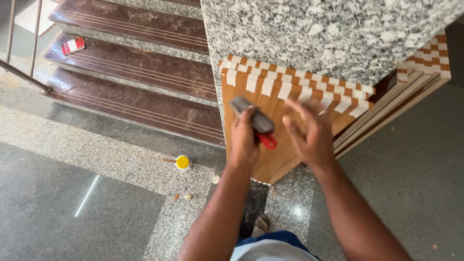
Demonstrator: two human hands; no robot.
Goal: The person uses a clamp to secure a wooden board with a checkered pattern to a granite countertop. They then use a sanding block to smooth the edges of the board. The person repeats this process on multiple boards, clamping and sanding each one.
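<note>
A: What do we hold here?

B: Our left hand (243, 140) is clenched around a tool (254, 120) with a grey body and a red end; its grey end rests against the face of the wooden panel (270, 154), near the panel's top edge. Motion blur keeps us from telling what kind of tool it is.

A: And the other hand?

B: Our right hand (309, 133) is released, fingers spread and grasping nothing, just beside the tool and in front of the same panel face. It too is blurred.

A: How does the panel stand?

B: Upright on the speckled floor (87, 159), its top edge tucked under the rim of the granite slab (328, 34). Short strips of pale tape (252, 82) fold over that top edge in a row. More panels (415, 82) lean under the slab's right edge, taped alike.

A: What lies round about?

B: A small yellow-capped container (182, 163) sits on the floor left of the panel's bottom corner. Brown stairs (135, 63) rise beyond, with a red-and-white packet (73, 46) on one tread. Our foot (261, 224) shows below the panel.
</note>
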